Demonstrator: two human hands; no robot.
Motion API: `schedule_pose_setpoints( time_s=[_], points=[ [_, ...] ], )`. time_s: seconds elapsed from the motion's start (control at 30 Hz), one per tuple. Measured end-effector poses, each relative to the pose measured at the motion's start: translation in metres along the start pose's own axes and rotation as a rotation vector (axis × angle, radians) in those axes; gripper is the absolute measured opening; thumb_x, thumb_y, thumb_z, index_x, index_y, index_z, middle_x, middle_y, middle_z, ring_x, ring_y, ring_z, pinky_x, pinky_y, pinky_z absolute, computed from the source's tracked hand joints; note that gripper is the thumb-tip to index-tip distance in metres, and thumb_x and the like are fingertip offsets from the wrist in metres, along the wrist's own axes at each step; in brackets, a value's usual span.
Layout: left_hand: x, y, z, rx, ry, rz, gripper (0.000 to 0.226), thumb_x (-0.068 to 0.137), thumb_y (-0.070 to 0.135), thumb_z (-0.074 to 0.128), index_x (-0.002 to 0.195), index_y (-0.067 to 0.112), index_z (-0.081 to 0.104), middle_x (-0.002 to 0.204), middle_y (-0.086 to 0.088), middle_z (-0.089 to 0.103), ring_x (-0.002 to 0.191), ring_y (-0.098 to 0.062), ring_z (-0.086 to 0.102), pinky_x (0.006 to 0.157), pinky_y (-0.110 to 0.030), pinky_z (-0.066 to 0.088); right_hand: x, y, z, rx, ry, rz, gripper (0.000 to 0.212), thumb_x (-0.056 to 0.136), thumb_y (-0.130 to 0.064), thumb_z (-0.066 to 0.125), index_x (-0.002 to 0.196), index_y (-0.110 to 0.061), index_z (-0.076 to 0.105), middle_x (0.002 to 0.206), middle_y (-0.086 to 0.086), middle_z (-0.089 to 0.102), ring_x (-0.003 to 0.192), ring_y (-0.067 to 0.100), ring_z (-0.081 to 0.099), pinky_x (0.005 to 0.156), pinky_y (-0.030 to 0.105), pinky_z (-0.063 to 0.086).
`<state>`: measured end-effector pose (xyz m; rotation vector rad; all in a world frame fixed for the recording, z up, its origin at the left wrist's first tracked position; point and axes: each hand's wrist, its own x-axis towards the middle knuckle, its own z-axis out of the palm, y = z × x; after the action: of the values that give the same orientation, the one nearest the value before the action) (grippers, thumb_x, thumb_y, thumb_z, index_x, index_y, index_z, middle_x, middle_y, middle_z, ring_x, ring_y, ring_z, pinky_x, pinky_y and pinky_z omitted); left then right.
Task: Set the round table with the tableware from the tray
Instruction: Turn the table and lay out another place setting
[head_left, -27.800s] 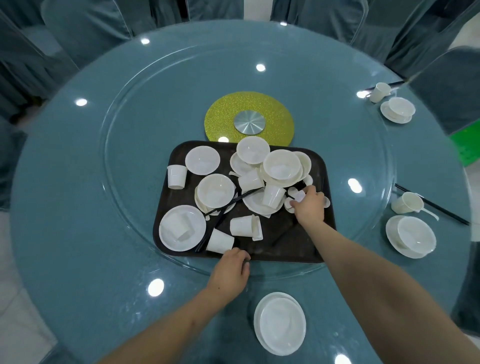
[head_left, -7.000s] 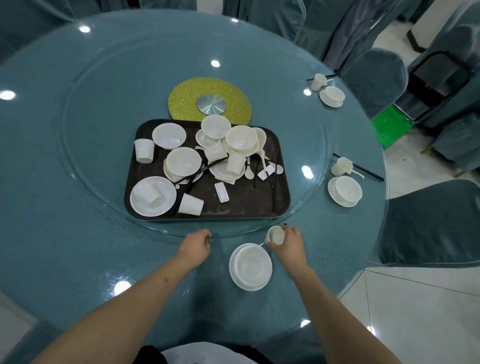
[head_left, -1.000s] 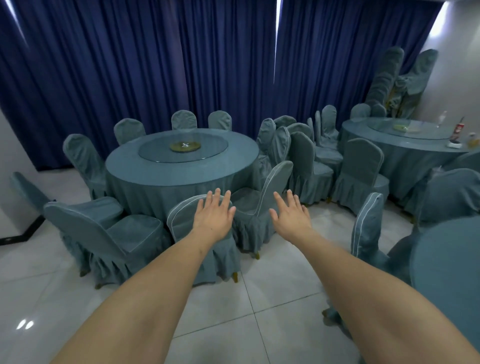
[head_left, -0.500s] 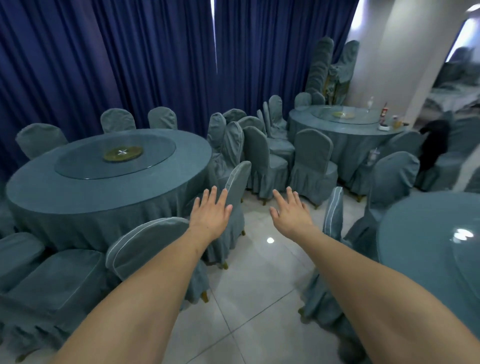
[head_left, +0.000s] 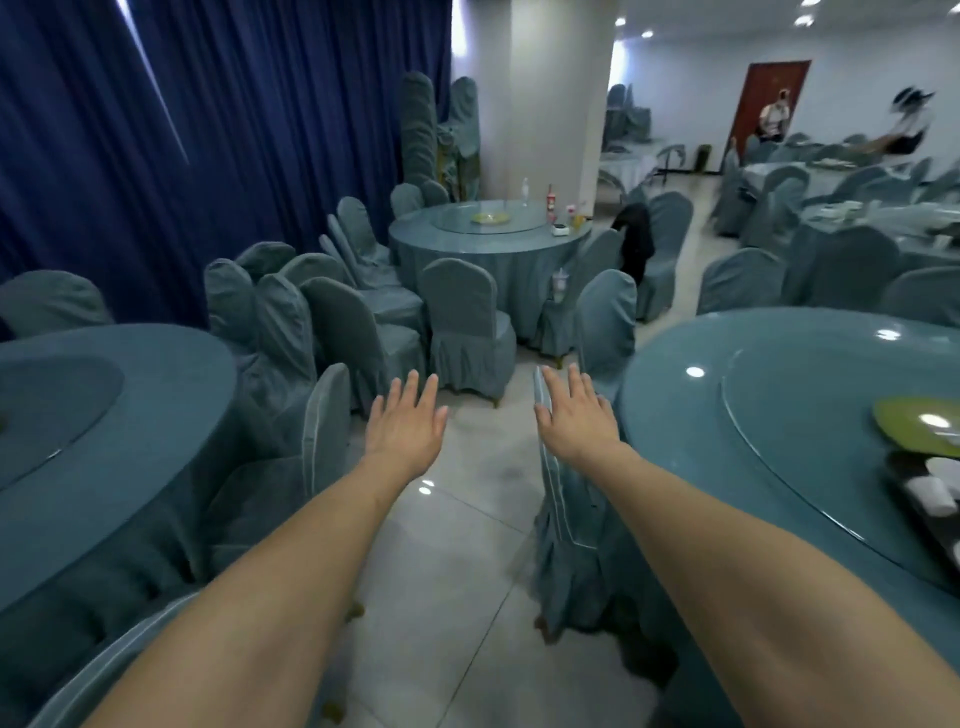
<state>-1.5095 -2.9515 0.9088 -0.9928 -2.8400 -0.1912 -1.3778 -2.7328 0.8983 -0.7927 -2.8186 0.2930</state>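
Both hands, left (head_left: 405, 431) and right (head_left: 576, 421), are hanging spread and empty left of the table (head_left: 779, 415); its tray (head_left: 904, 478) is sitting at the frame's edge, so a blind reach could topple tableware.

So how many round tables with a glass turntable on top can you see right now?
3 for certain: one table at the left edge, one table in the middle by the pillar, one table at the right holding the tray. Farther tables at the back right are too blurred to judge.
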Motion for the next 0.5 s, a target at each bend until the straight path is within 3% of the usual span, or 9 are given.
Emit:
schedule_pose_setpoints(
  time_s=[0.5],
  points=[
    [0.158, 0.187, 0.061, -0.062, -0.051, 0.399, 0.06, 0.103, 0.049, 0.016, 0.157, 0.025, 0.009, 0.166, -0.005, 0.008, 0.152, -0.029, 0.01, 0.12, -0.051, 0.019, 0.04, 0.195, -0.025, -0.043, 0.099, 0.392, 0.064, 0.106, -0.045, 0.027, 0.163, -0.028, 0.003, 0.17, 0.014, -0.001, 0.157, 0.032, 0.006, 0.123, 0.052, 0.019]
  ],
)
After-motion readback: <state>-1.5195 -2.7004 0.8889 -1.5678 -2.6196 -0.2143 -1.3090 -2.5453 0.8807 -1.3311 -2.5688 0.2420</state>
